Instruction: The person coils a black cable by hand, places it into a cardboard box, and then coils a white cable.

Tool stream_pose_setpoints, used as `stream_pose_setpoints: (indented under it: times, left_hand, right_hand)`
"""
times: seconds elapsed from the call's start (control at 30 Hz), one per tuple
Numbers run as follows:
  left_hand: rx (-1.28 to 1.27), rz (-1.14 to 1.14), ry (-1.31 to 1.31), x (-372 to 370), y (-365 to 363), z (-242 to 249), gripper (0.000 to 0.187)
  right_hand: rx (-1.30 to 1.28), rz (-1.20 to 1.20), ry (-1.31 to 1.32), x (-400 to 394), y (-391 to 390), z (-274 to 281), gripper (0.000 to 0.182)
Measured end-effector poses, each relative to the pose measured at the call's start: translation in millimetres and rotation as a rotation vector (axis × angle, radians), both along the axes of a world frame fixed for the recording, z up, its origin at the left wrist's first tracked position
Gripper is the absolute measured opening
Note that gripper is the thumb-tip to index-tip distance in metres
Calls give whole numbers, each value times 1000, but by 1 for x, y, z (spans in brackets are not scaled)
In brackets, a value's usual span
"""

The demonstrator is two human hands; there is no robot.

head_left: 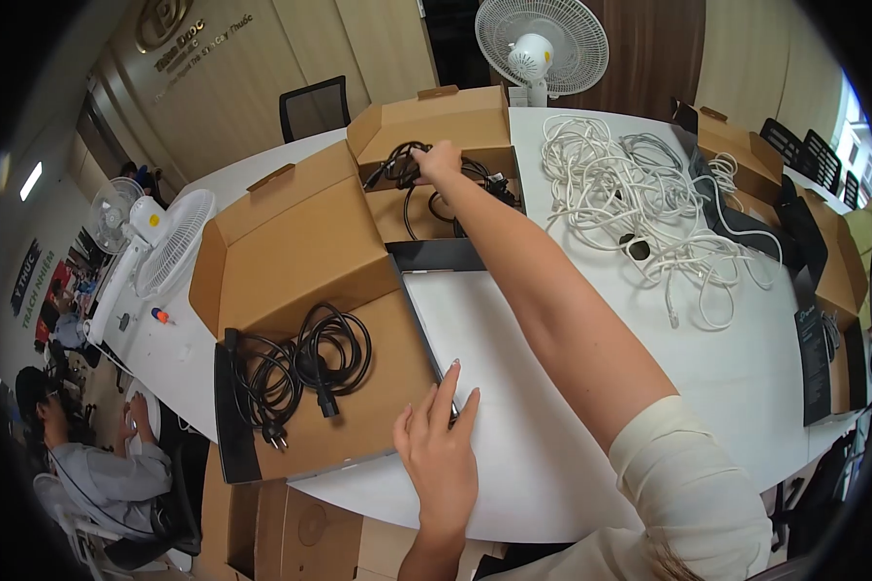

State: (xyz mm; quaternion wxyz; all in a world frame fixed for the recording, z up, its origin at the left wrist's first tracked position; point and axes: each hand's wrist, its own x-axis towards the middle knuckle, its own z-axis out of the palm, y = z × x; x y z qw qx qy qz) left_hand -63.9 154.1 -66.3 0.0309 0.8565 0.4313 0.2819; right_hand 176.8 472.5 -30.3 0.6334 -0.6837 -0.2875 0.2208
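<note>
My right arm stretches across the table, and my right hand [439,163] is closed on a coiled black cable [393,167] over the far cardboard box [426,126]. More black cable [480,174] lies in that box, partly hidden behind my forearm. Close to me, my left hand [438,450] has its fingers spread at the right edge of the near open box [388,387]. Inside the near box rest coiled black power cords [305,363] with their plugs showing.
A tangle of white network cables [620,198] spreads over the right of the white table [552,455]. Open black-and-brown boxes [816,387] stand at the far right. White fans [543,44] are at the back and left. A seated person [107,474] is at the lower left.
</note>
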Motion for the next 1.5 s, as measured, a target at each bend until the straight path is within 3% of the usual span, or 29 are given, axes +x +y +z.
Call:
stream_pose_setpoints:
  times: [0.07, 0.17, 0.27, 0.3, 0.4, 0.53, 0.73, 0.87, 0.93, 0.97, 1.07, 1.17, 1.27, 1.4, 1.43, 1.5]
  left_hand:
    - [-9, 10, 2, 2, 0, -1, 32]
    - [-12, 17, 0, 3, 1, -1, 31]
    - [-38, 11, -15, 3, 3, -1, 31]
    - [-45, 8, -14, 2, 3, -1, 31]
    - [-45, 1, -4, 2, 4, -3, 31]
    - [-15, -17, -2, 3, 5, -5, 32]
    - [-57, -31, -144, 6, 2, 1, 31]
    - [-47, -34, -176, 7, 0, 1, 27]
    - [-53, -31, -164, 8, -1, 1, 25]
    - [-55, -32, -164, 10, 0, 1, 25]
    - [-54, -27, -149, 11, 0, 1, 25]
    - [-40, -20, -157, 14, 1, -2, 24]
    - [-29, -23, -189, 15, 2, -3, 21]
    - [-8, -18, -218, 16, 3, -3, 17]
    - [-9, -10, -217, 16, 2, -3, 16]
    - [11, -15, -254, 16, 2, -4, 14]
  right_hand:
    - [-166, 52, -215, 20, 36, -30, 33]
    - [-481, 53, -712, 3, 21, -22, 44]
    - [-537, 177, -701, -6, 27, -26, 44]
    - [-612, 305, -825, -8, 30, -29, 49]
    - [-670, 490, -852, -14, 34, -36, 62]
    - [-508, 473, -872, -3, 36, -23, 68]
    - [-356, 564, -1023, -2, 20, -12, 43]
    - [-66, 578, -1341, -16, 8, -39, 41]
    - [-164, 620, -1422, -30, 8, -54, 43]
    - [-25, 607, -1310, -30, 13, -67, 41]
    - [-707, 793, -1438, -40, 15, -56, 45]
    - [-743, 766, -1200, -38, 30, -57, 36]
    - [-660, 526, -1306, -33, 33, -56, 30]
    - [-533, 448, -1369, -20, 46, -63, 42]
    - [-571, 507, -1439, -16, 44, -53, 53]
    - [-402, 487, -1364, -11, 34, -39, 58]
